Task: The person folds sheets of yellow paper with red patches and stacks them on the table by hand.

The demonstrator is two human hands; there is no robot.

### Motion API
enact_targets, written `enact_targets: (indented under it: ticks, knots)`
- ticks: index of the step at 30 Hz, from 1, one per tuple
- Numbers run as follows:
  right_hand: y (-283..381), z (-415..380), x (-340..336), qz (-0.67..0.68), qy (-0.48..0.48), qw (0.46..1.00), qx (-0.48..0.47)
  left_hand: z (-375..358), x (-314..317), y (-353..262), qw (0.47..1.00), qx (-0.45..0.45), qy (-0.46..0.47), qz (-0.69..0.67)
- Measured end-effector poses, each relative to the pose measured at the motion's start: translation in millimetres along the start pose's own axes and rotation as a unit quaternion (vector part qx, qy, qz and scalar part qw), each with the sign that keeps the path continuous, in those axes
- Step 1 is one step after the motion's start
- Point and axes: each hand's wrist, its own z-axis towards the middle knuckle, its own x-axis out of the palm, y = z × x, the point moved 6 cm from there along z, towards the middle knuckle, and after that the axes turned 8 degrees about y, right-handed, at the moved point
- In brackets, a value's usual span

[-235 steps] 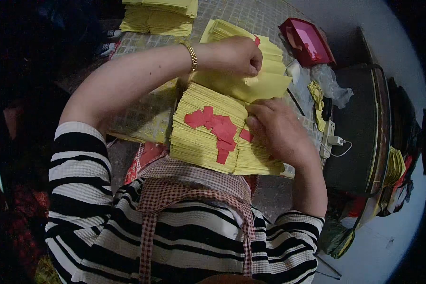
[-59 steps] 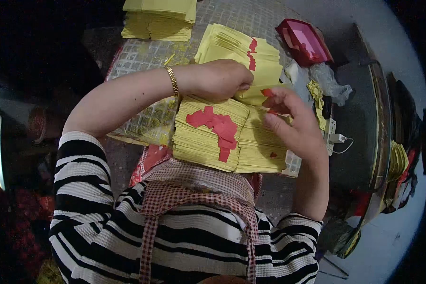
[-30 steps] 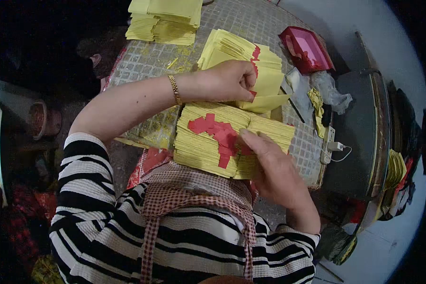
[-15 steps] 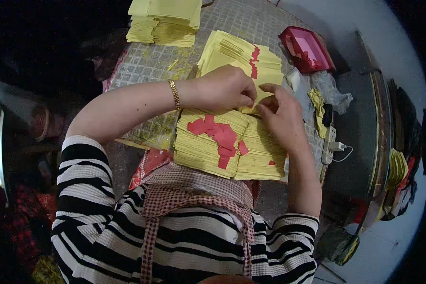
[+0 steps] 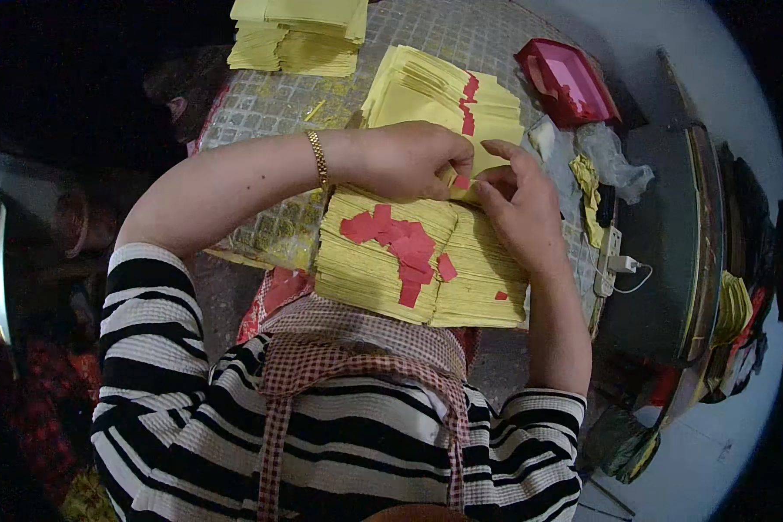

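My left hand (image 5: 418, 161) is bent over yellow paper, its thumb and fingers pinched beside a small red piece (image 5: 462, 182). Facing it, my right hand (image 5: 524, 204) has its thumb and fingertips on the yellow paper's edge, index finger curved above. Behind both hands lies a stack of yellow sheets (image 5: 409, 91) with a row of red pieces (image 5: 469, 109) along it. Nearest my body, two thick bundles of yellow paper (image 5: 348, 261) sit side by side, with several red paper pieces (image 5: 409, 252) scattered on top.
Another yellow stack (image 5: 313, 48) stands at the table's far left. A red box with a pink inside (image 5: 570, 83) is at the far right, near a clear plastic bag (image 5: 613, 161), crumpled yellow paper (image 5: 587, 196) and a white power strip (image 5: 609, 261) with a plug.
A small red piece now shows between my hands, by my left fingertips. My right hand's index finger has risen slightly. The view has shifted a little.
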Motion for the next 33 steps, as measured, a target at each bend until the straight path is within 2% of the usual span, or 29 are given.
enact_targets:
  ticks: [5, 11, 15, 17, 18, 20, 21, 23, 25, 26, 30, 31, 33]
  knots:
    - [1, 1, 2, -0.016, 0.0, 0.999, -0.041, 0, -3, -1, 0.998, -0.046, 0.019, -0.04]
    - [19, -4, 5, -0.017, -0.031, 0.997, -0.071, -1, -2, 6, 0.997, -0.054, 0.032, -0.05]
    - [14, -1, -3, 0.029, -0.087, 0.992, -0.081, -3, -3, 6, 0.999, -0.038, 0.019, -0.027]
    - [20, -19, -11, -0.027, -0.154, 0.97, -0.183, -6, -6, 8, 0.999, -0.04, 0.014, -0.033]
    - [13, -25, -11, -0.028, -0.154, 0.971, -0.183, -7, -7, 9, 0.998, -0.041, 0.011, -0.039]
    - [18, -49, -9, -0.189, -0.206, 0.918, -0.282, -7, -11, 10, 0.998, -0.044, 0.005, -0.05]
    - [20, -57, -6, -0.224, -0.171, 0.913, -0.294, -5, -13, 9, 0.998, -0.043, 0.006, -0.051]
    - [23, -72, 0, -0.26, -0.136, 0.906, -0.305, -1, -23, 10, 0.998, -0.063, -0.013, 0.02]
    - [21, -79, 9, -0.152, -0.028, 0.94, -0.305, 4, -32, 12, 0.992, -0.083, -0.032, 0.09]
    - [21, -83, 9, -0.153, -0.028, 0.94, -0.305, 9, -34, 15, 0.992, -0.082, -0.033, 0.089]
    - [18, -92, -2, -0.012, -0.038, 0.973, -0.229, 28, -47, 29, 0.954, -0.097, -0.129, 0.253]
    - [19, -91, -5, -0.012, -0.039, 0.973, -0.228, 29, -46, 30, 0.954, -0.096, -0.129, 0.253]
    - [21, -86, -12, -0.052, -0.059, 0.973, -0.217, 20, -47, 16, 0.921, 0.018, -0.229, 0.316]
